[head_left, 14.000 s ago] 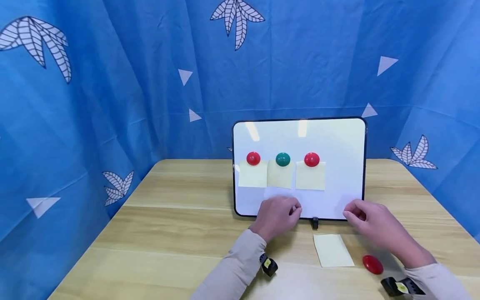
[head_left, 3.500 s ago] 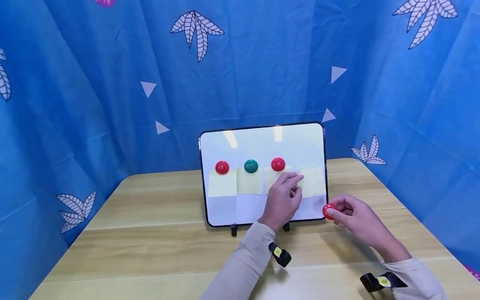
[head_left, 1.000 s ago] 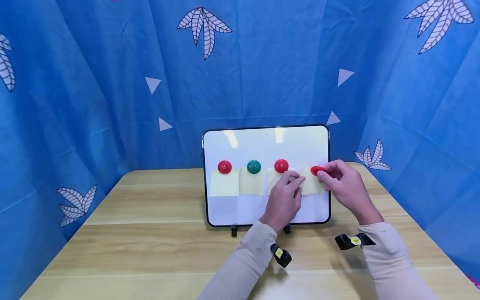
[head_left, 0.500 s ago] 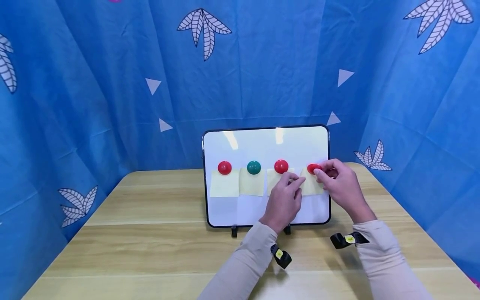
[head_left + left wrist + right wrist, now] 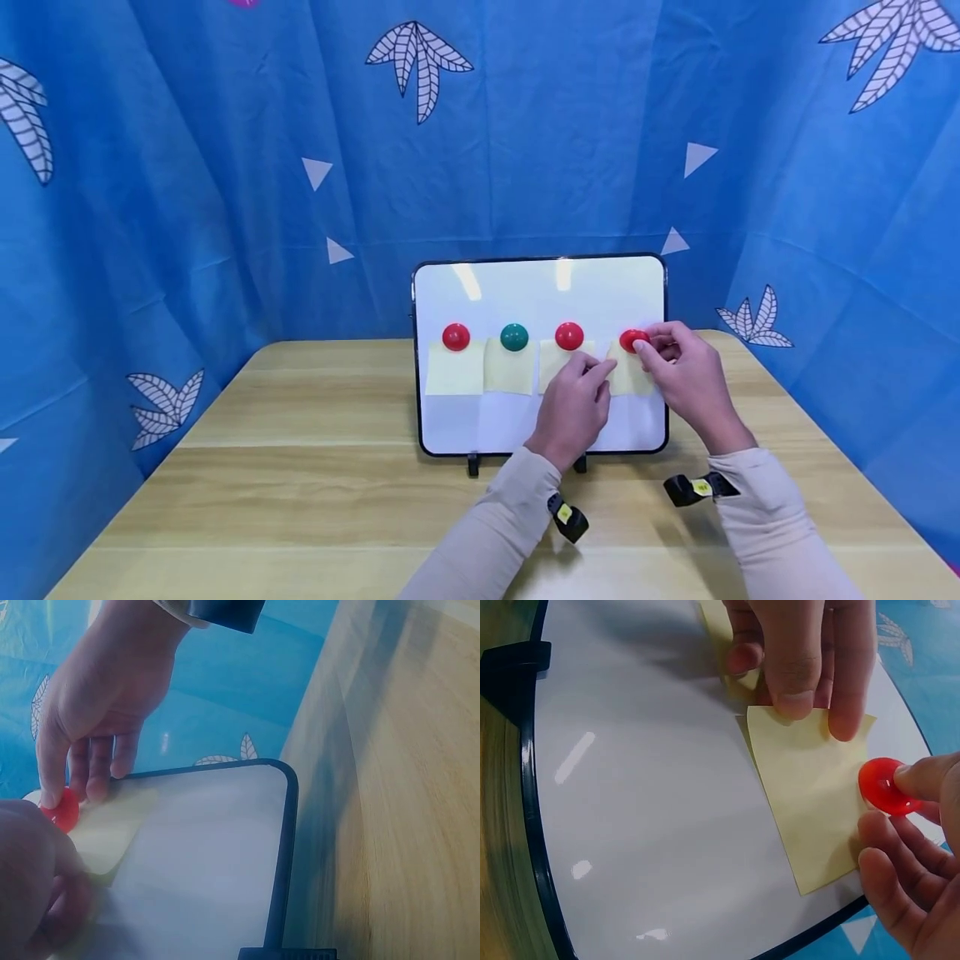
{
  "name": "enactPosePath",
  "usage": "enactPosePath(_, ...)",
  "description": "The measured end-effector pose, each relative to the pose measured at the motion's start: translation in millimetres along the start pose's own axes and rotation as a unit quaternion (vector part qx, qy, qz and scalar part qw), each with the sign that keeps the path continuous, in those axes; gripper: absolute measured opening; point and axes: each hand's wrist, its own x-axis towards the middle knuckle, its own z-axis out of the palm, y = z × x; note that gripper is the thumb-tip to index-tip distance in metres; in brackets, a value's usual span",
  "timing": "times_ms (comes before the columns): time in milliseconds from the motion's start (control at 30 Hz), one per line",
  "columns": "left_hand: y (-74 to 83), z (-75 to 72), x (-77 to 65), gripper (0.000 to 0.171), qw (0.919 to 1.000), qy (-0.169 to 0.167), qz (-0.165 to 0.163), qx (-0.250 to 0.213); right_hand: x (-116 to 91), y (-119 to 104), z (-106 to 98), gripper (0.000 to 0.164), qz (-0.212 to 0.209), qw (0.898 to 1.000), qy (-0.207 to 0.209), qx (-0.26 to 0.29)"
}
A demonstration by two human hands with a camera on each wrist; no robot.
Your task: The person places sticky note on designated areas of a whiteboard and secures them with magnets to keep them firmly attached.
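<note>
A whiteboard [image 5: 480, 429] stands upright on the table. Pale yellow sticky notes hang on it in a row. At the rightmost sticky note [image 5: 810, 802], my left hand [image 5: 572, 408] pinches the left edge with thumb and fingertips. My right hand [image 5: 693, 379] grips a round red magnet [image 5: 633, 340] between thumb and fingers, right at that note's top edge. In the right wrist view the red magnet [image 5: 885, 784] overlaps the note's upper border. Seen from the left wrist, the right hand [image 5: 105, 690] reaches over the board's side edge with the magnet [image 5: 66, 811].
Two red magnets, one at the far left [image 5: 456, 337] and one third along [image 5: 569, 336], and a green magnet [image 5: 514, 337] between them top the other notes. Small black feet [image 5: 472, 465] support the board. A wooden table [image 5: 315, 483] lies in front, a blue curtain [image 5: 525, 167] behind.
Since the oldest frame, the loose note and red magnet have gone from the table to the board. The right hand has lifted the magnet to the note's top; lately both hands barely move.
</note>
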Motion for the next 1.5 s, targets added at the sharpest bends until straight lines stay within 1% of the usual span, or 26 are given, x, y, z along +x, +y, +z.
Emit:
enactPosePath(167, 1.2, 0.9, 0.9, 0.035, 0.9999, 0.004, 0.004, 0.014, 0, -1, 1, 0.031, -0.012, 1.0, 0.019, -0.018)
enactPosePath(267, 1.7, 1.0, 1.5, 0.034, 0.9997, 0.005, 0.005, 0.024, 0, -3, 2, 0.03, -0.009, 0.999, 0.026, -0.024)
enactPosePath(433, 2.3, 1.5, 0.1, 0.033, 0.9995, 0.006, -0.005, 0.032, 0, -3, 6, 0.03, -0.005, 0.999, 0.033, -0.037)
enactPosePath(767, 0.9, 3.6, -2.3, 0.034, 0.9989, 0.016, -0.021, 0.038, -2, -4, 10, 0.033, 0.004, 0.998, 0.039, -0.044)
enactPosePath(1033, -1.0, 5.2, -2.5, 0.032, 0.9996, 0.017, 0.001, 0.021, -2, -4, 10, 0.032, -0.002, 0.998, 0.044, -0.055)
enactPosePath(1200, -2.1, 6.0, -2.1, 0.028, 0.9997, 0.015, 0.012, 0.011, -2, -4, 11, 0.032, -0.006, 0.997, 0.046, -0.056)
enactPosePath(1500, -2.1, 4.7, -1.2, 0.017, 0.9998, 0.015, 0.015, 0.001, 0, -3, 11, 0.032, -0.009, 0.997, 0.047, -0.057)
